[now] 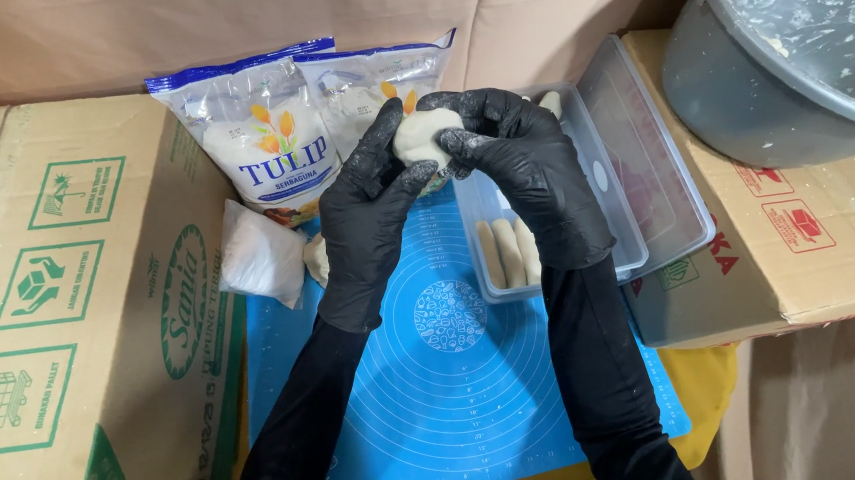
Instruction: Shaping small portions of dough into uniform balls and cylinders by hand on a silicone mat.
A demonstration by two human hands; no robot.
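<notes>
Resting between left hand (370, 209) and right hand (529, 178), dough ball (422, 135) gripped by both

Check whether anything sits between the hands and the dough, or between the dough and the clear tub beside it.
Nothing visible does. The left hand and right hand already hold the dough directly, above the blue mat. The clear tub lies open just to the right, its lid off to its far side.
</notes>
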